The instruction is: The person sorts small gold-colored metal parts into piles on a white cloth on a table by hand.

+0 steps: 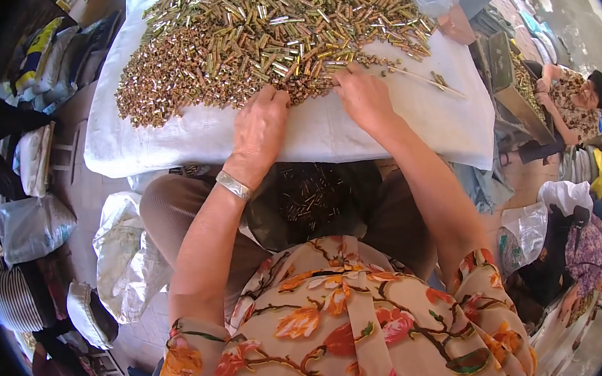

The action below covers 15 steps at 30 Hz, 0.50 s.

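A wide heap of small brass-coloured metal pieces (285, 23) covers the far part of a table draped in white cloth (202, 136). Short nut-like pieces (153, 82) gather at its left, and longer slim sleeves fill the back and right. At the heap's near edge my left hand (263, 121) is closed, fingers curled down against the small pieces. My right hand (363, 96) sits a little to its right, thumb and fingers pinched together at the same edge. What either set of fingertips holds is too small and hidden to make out.
A thin pale stick (427, 80) lies right of my right hand. Between my knees a dark container (309, 198) holds slim metal pieces. Filled sacks (37, 159) line the left side. At right, a person (575, 100) reaches into a box (516, 87) of similar pieces.
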{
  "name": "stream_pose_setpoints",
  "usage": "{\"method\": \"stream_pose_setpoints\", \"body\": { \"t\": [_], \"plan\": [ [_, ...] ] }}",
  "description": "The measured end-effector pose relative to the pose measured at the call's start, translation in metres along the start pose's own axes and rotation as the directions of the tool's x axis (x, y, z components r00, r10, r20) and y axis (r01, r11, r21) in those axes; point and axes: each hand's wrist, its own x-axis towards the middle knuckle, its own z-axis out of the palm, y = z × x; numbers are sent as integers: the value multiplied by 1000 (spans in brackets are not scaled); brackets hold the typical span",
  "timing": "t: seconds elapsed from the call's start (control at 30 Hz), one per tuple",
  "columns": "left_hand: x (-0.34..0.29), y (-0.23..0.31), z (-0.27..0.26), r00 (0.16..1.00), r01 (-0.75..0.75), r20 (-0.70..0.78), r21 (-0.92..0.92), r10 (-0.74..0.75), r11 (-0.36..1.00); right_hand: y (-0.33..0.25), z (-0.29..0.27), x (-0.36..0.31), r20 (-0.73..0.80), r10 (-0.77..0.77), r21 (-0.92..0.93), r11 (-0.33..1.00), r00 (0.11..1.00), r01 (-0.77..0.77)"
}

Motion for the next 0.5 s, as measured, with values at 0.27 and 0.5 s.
{"method": "stream_pose_setpoints", "body": {
  "t": [0.27,0.5],
  "plan": [
    [-3,5,-4,998,2,59,-33,0,999,-5,-3,-7,12,-62,1,998,998,62],
    [-34,21,-8,959,274,145,-701,-245,658,-32,-44,-57,54,136,668,732,989,-137]
  ]
}}
